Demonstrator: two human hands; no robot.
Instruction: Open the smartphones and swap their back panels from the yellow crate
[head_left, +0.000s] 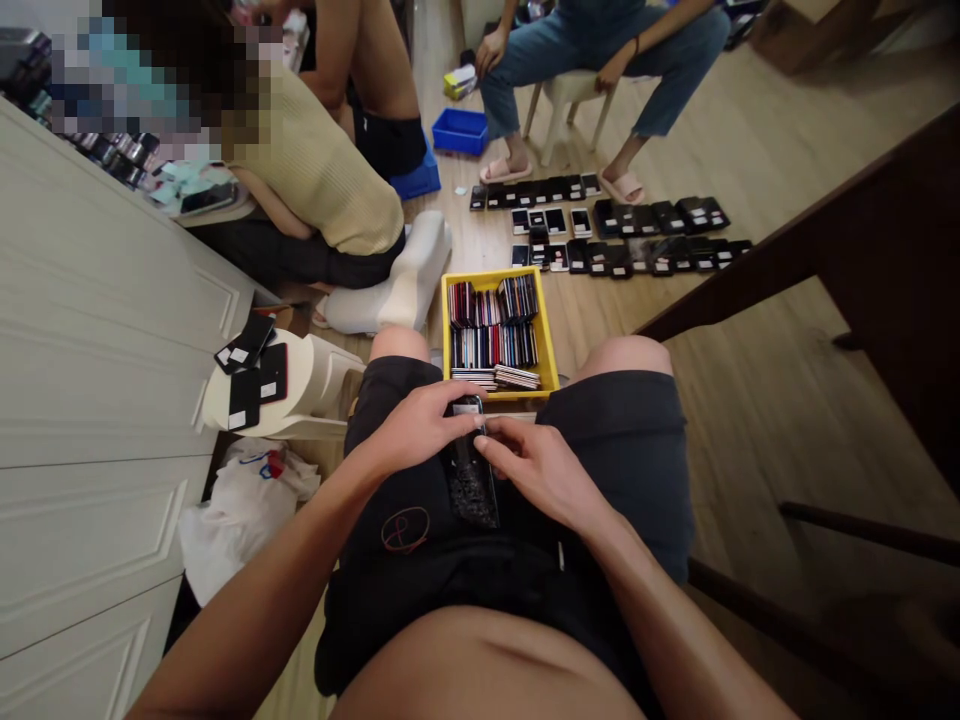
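Note:
A dark smartphone (472,490) with a shattered-looking, crazed surface lies over my lap, a white label near its far end. My left hand (416,425) grips that far end, thumb across the surface and fingers over the top edge. From the other side, my right hand (544,465) has its thumb and bent fingers closed at the phone's right edge, close to my left thumb. Just beyond my hands, between my knees, stands a yellow bin (552,365) packed with rows of phones on edge. A thin looped cord (406,529) rests on my left thigh.
Left, several labelled black phones (272,372) lie on a cream stool (292,402), above a white plastic bag (240,505). Rows of phones (619,222) cover the floor ahead, near a seated person's sandals. Another person sits front-left. Dark wooden furniture (855,260) stands at right.

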